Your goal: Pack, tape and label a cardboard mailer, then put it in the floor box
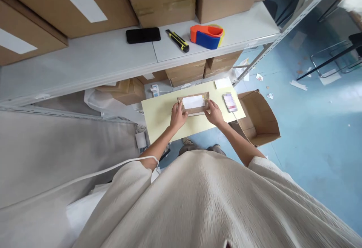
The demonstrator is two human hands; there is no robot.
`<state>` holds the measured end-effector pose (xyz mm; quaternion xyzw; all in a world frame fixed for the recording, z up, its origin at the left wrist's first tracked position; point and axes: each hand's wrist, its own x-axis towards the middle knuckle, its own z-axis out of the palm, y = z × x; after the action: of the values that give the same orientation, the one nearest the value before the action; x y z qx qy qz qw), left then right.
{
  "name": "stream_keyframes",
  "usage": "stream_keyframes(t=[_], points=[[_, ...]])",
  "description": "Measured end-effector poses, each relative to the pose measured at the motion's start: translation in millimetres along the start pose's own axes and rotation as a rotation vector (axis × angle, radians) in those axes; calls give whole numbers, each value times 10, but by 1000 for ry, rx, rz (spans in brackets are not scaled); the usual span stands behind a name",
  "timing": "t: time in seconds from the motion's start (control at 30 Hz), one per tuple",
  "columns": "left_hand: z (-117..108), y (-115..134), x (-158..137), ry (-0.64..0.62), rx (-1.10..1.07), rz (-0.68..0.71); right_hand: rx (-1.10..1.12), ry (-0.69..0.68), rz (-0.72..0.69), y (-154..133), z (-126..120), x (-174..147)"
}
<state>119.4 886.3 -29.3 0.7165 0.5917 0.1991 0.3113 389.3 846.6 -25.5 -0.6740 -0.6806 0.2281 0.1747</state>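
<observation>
A small brown cardboard parcel [195,110] with a white label [193,101] on top is between my two hands over a pale yellow table [158,118]. My left hand [178,116] grips its left end, fingers bent over the edge. At the right end, my right hand [214,112] holds the parcel with thumb and fingers. Its underside is hidden, so I cannot tell whether it rests on the table. Near my right hand lies a phone [229,102] with a blurred screen and a cable. A white paper pad [223,83] sits at the table's back right corner.
A grey metal shelf [98,57] crosses above the table, carrying large cartons [166,3], a black phone [143,35], a yellow-black box cutter [177,40] and an orange-blue tape dispenser [207,35]. An open carton [260,118] stands right of the table. A white cable [85,174] runs by my left arm.
</observation>
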Motion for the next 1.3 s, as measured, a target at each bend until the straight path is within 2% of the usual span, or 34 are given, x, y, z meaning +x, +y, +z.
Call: stream_keyframes(t=[0.13,0.3,0.5,0.6,0.7,0.83,0.97,1.13,1.3], points=[[234,498,79,25,-5,71,17,79,18,306,-329,-208],[674,1291,140,-7,-21,173,86,241,77,884,-817,-643],[1417,2271,146,-90,-35,277,117,403,174,1699,-1466,-1257],[1826,2680,107,-170,-24,312,100,405,257,2095,-1723,-1568],[2193,3007,71,-257,-10,351,100,391,376,2448,-1881,-1861],[2569,3303,113,-382,6,405,167,396,531,2823,-1950,-2146],[2844,3471,307,-489,26,463,252,377,678,3069,-1960,-2265],[3105,3588,703,-599,33,566,366,338,864,3277,-1952,-2170],[3303,3680,1167,-693,45,666,465,285,965,3495,-1895,-1939]])
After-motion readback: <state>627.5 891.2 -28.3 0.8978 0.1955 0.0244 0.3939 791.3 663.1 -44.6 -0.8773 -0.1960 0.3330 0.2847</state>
